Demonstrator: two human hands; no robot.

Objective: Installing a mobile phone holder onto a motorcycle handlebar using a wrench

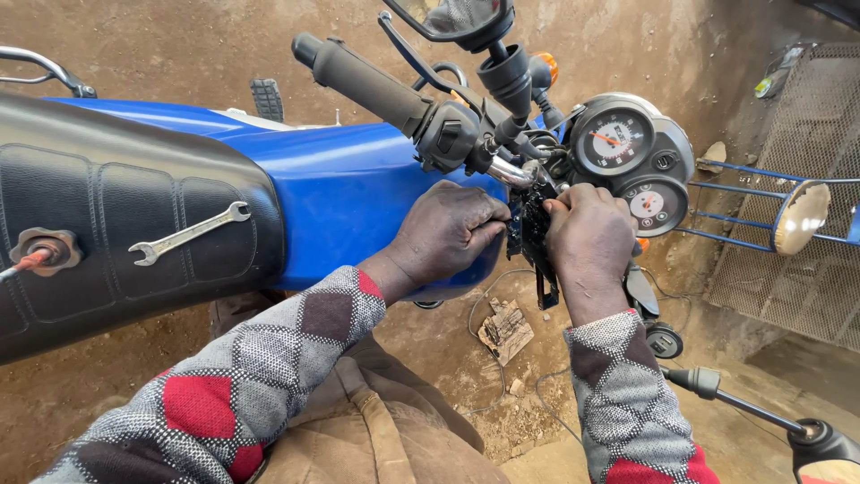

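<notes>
A blue motorcycle stands under me, its fuel tank [340, 197] in the middle of the view. My left hand [448, 231] and my right hand [589, 235] both grip a black bracket part [530, 235] at the steering head, just below the handlebar. My left hand presses against its left side; my right hand's fingers curl over its top right. The round gauges [627, 152] sit just right of my hands. The left handlebar grip [363, 81] and switch housing [448, 134] are above my left hand.
A silver open-end wrench [188, 233] and a rusty sprocket-like part [45, 251] lie on the black seat [107, 188]. A loose mirror [802, 217] leans on a blue rack at right, by a wire mesh panel [806, 143]. Another mirror arm [770, 421] lies at lower right. Dirt floor with wood scrap [506, 330].
</notes>
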